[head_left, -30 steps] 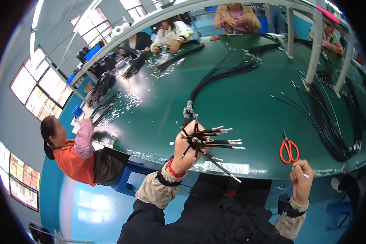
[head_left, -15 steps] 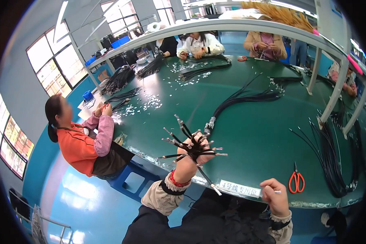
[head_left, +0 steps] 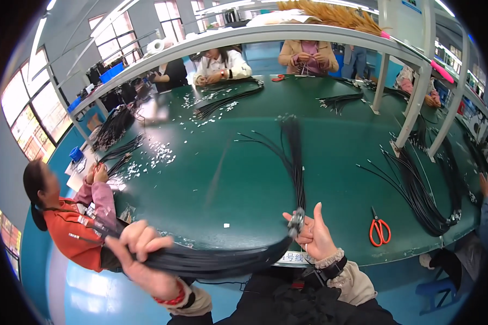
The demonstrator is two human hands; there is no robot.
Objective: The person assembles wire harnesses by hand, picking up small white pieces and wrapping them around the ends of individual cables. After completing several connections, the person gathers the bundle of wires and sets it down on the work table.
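Note:
A thick bundle of black cables (head_left: 222,262) sags in a blurred arc below the near edge of the green table (head_left: 244,179). My left hand (head_left: 138,252) is closed around the bundle's left end, low and off the table. At the table's edge my right hand (head_left: 317,238) pinches the same bundle, thumb up, just under a cluster of metal cable ends (head_left: 296,221). From there, black cables (head_left: 294,157) run up across the table top.
Orange-handled scissors (head_left: 379,230) lie right of my right hand, beside more black cable bundles (head_left: 417,195). Small white parts (head_left: 157,157) are scattered at the left. A person in orange (head_left: 65,227) sits at the left; others sit at the far side. Frame posts (head_left: 412,108) stand on the right.
My left hand swung the bundle from upright with its ends fanned out to low at the left. My right hand came up from the table's edge and took hold of the bundle.

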